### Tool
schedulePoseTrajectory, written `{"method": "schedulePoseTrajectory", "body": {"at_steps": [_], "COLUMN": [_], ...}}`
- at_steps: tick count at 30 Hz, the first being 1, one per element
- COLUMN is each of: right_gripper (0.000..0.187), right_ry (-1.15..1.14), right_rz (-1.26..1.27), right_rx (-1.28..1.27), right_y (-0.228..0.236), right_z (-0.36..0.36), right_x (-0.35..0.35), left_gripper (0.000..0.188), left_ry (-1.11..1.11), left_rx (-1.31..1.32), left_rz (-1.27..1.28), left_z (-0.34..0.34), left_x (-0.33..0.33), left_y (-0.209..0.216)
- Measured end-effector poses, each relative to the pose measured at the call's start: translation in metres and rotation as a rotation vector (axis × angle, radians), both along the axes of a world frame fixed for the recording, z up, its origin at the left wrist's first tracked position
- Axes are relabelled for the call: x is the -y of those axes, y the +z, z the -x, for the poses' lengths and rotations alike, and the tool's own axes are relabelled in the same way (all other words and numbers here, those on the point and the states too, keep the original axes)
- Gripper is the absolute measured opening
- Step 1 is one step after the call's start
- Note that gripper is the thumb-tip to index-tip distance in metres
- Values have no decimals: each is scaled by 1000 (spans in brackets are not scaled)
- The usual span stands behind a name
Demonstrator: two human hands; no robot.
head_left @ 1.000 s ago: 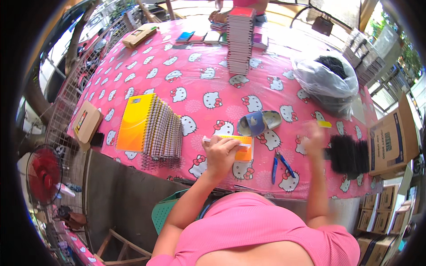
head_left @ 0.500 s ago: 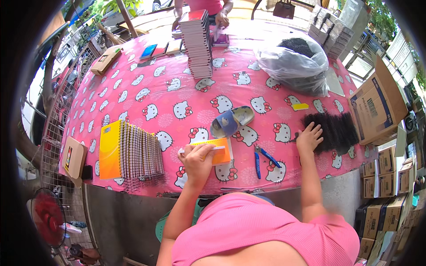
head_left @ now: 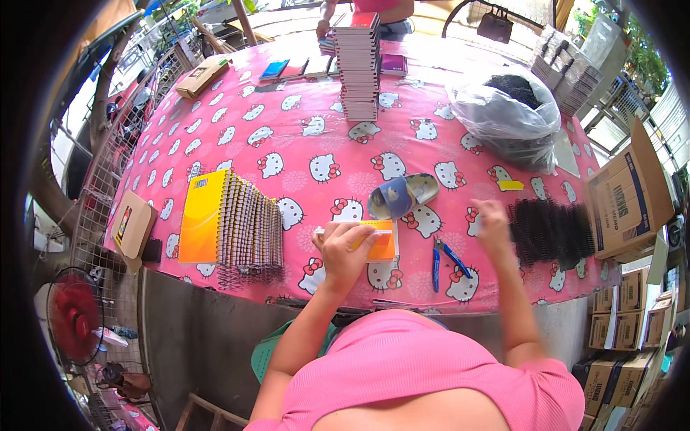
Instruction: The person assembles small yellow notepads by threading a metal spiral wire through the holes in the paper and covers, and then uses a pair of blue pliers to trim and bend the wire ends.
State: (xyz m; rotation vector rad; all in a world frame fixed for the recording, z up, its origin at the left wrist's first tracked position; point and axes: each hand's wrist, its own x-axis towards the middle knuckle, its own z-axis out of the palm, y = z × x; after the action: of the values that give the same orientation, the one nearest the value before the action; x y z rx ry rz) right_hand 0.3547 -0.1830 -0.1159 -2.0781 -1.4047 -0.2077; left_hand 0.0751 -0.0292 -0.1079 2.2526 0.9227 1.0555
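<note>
My left hand (head_left: 345,248) is closed on an orange-and-yellow notebook (head_left: 387,249) with a row of punched holes, which rests on the table near its front edge. My right hand (head_left: 493,228) is slightly smeared, its fingers drawn together just left of a pile of black spiral binding coils (head_left: 552,233). Whatever it may hold is too small to make out. Cutting pliers with blue handles (head_left: 436,269) lie between my hands. A blue-and-beige slipper (head_left: 402,196) sits just beyond the notebook. To the left leans a stack of yellow spiral notebooks (head_left: 203,221).
A tall notebook stack (head_left: 358,75) stands toward the far side, where another person's hand (head_left: 323,30) shows. At right are a clear plastic bag (head_left: 535,140) of black coils and an open cardboard box (head_left: 622,205). A small yellow piece (head_left: 511,185) lies above the coils.
My right hand has left the coil pile, moving left, its spread fingers now drawn together. My left hand still holds the notebook. The whole view has shifted, and the other person has moved.
</note>
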Motion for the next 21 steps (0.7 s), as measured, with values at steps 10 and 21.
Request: {"method": "schedulePoseTrajectory", "body": {"at_steps": [10,21], "right_gripper": [22,17], "right_ry": [352,505], "right_rz": [-92,247], "right_rx": [-607,-735], "right_y": [31,39], "right_z": [103,99], "right_x": [-63,-74], "left_gripper": [17,18], "left_ry": [8,3], "left_rx": [9,22], "left_rz": [-22,-28], "left_z": [2,1], "left_x": [-2,-1], "left_y": [3,2]}}
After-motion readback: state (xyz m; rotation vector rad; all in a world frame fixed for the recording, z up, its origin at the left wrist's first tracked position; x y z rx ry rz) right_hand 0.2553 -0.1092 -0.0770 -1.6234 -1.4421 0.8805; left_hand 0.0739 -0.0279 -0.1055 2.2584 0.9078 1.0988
